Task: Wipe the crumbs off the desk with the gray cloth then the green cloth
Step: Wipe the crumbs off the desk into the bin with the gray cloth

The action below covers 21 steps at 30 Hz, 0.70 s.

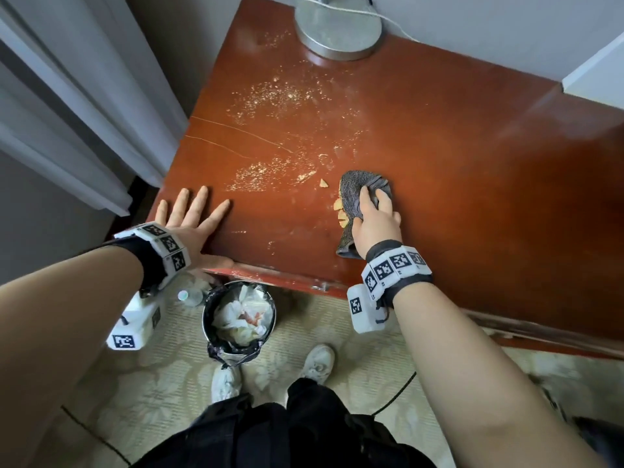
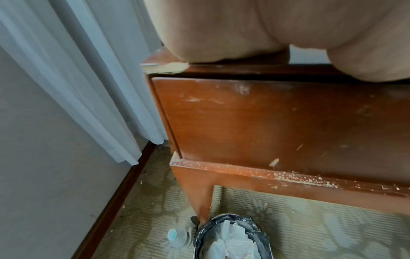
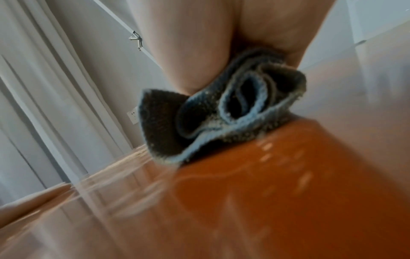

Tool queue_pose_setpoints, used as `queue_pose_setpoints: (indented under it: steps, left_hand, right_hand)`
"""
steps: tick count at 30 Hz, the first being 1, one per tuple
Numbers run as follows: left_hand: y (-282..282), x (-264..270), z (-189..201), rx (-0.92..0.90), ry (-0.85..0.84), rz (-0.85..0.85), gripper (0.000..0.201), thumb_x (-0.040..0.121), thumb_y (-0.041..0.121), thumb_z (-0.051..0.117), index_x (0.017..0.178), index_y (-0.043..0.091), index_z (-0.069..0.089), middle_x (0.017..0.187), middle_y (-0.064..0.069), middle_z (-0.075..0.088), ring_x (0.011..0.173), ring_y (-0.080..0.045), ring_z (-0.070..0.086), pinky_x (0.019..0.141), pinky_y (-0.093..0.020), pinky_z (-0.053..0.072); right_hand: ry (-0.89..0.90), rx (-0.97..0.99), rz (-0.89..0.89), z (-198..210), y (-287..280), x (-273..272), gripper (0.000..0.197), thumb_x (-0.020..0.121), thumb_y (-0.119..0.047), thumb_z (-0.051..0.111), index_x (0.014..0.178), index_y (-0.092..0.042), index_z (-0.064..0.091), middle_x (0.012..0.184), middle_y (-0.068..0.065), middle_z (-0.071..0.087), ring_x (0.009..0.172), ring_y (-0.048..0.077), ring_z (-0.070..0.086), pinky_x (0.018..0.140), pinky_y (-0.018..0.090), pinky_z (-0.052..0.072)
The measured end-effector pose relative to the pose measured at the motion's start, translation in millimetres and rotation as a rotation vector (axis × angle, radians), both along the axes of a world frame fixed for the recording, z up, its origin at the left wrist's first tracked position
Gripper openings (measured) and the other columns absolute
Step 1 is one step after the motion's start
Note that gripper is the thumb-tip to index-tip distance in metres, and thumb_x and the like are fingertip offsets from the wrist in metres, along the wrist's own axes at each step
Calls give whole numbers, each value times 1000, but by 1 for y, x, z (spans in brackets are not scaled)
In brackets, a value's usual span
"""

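Note:
My right hand (image 1: 373, 214) grips the bunched gray cloth (image 1: 353, 194) and presses it on the red-brown desk (image 1: 456, 163). In the right wrist view the cloth (image 3: 213, 126) folds under my palm on the desk (image 3: 277, 192). Larger crumb pieces (image 1: 339, 212) lie at the cloth's left edge, and fine crumbs (image 1: 270, 99) scatter across the desk's left half. My left hand (image 1: 189, 214) lies flat, fingers spread, on the desk's near left corner. No green cloth shows in any view.
A round metal lamp base (image 1: 337, 32) with a white cord stands at the desk's far edge. A lined waste bin (image 1: 239, 315) sits on the floor below the front edge, a plastic bottle (image 1: 189, 295) beside it. White curtains (image 1: 67, 96) hang at the left.

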<state>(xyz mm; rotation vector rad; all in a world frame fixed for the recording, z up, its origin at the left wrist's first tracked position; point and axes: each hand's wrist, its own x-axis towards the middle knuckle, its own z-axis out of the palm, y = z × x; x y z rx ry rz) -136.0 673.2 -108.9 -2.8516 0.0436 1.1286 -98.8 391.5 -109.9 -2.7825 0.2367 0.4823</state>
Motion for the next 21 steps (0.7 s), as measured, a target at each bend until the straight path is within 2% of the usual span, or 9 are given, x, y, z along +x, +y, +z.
queue_pose_setpoints:
  steps: [3,6,13,21]
  left_hand:
    - [11,0,-1,-19,-2,-43,98,76,77,38,138,42,-30,148,0,-38,139,-27,-28,113,-50,-12]
    - [13,0,-4,-34,-24,-69,94,79,75,35,139,41,-29,148,-1,-37,139,-30,-27,113,-52,-11]
    - [19,0,-3,-61,-26,-113,97,74,81,28,140,38,-29,150,-4,-34,140,-33,-24,113,-56,-7]
    - [21,3,2,-45,-11,-136,101,73,80,33,142,36,-26,150,-5,-34,140,-36,-22,113,-58,-4]
  right_hand:
    - [-6,5,-44,0,30,-16,56,98,-16,36,149,-29,15,157,-3,7,133,33,25,99,34,39]
    - [-6,19,-69,1,59,-29,56,98,-16,36,149,-29,15,157,-3,8,134,33,24,101,34,39]
    - [7,50,-26,2,116,-53,56,98,-17,35,149,-29,14,157,-2,7,134,33,23,104,35,36]
    - [18,89,48,-2,153,-80,57,98,-17,36,148,-29,14,157,-4,5,133,34,23,104,38,36]
